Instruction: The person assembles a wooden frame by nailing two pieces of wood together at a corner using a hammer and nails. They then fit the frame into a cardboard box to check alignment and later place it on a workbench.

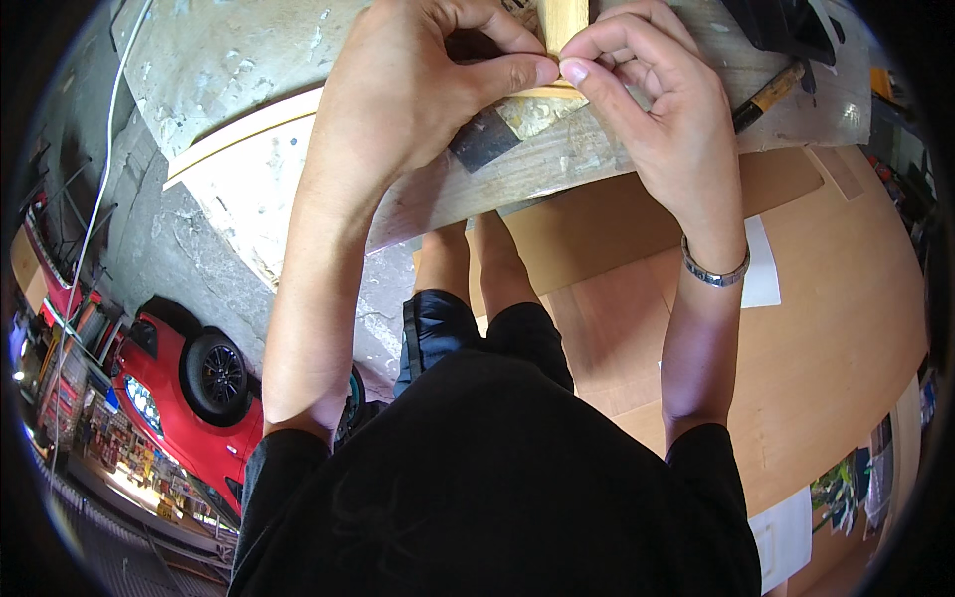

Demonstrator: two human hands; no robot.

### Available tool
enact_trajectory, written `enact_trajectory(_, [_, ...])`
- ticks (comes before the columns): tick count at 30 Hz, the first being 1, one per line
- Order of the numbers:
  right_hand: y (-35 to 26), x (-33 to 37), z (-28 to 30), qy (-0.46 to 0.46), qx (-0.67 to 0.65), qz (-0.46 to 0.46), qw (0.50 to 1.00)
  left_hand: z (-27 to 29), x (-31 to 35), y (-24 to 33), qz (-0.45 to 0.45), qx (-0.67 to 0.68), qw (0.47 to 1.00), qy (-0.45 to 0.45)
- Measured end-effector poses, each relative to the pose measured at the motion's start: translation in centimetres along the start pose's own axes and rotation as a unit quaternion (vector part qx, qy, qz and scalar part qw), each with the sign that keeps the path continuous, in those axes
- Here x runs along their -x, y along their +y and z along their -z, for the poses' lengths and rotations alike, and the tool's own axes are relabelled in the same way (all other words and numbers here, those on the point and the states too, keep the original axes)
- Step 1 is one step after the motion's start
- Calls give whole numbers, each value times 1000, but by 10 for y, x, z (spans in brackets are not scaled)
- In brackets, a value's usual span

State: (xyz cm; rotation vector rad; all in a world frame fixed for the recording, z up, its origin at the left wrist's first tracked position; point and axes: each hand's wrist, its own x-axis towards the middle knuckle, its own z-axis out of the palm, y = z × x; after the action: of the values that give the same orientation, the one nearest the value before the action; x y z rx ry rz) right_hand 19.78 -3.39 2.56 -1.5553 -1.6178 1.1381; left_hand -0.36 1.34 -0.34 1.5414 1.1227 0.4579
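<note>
At the top of the view, my left hand [423, 95] and my right hand [668, 104] meet, thumbs and forefingers pinched close together. Whatever sits between the fingertips is too small or hidden to make out. Just behind them stands a pale wooden block [567, 25]. A thin wooden strip [261, 127] runs along the worktable from the left, passes behind my left wrist and seems to come out again under the fingertips. Below the hands lie a dark flat square piece [484, 139] and a paint-stained patch of wood [537, 114].
The worn, paint-spotted worktable [249, 55] ends just in front of me. A wooden-handled tool [771, 97] and a black object [786, 30] lie right of my hands. Large brown boards [816, 348] fill the right side. A red car [194, 408] and a white cable [99, 199] are left.
</note>
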Motion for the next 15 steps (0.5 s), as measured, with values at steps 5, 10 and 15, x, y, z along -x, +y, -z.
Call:
enact_trajectory(5, [26, 6, -4, 66, -25, -1, 997, -4, 0, 8, 38, -8, 999, 10])
enact_trajectory(10, [52, 37, 5, 376, 116, -110, 913, -4, 3, 4, 31, 4, 999, 28])
enact_trajectory(15, [71, 59, 9, 340, 289, -229, 865, -5, 1, 3, 21, -16, 999, 33])
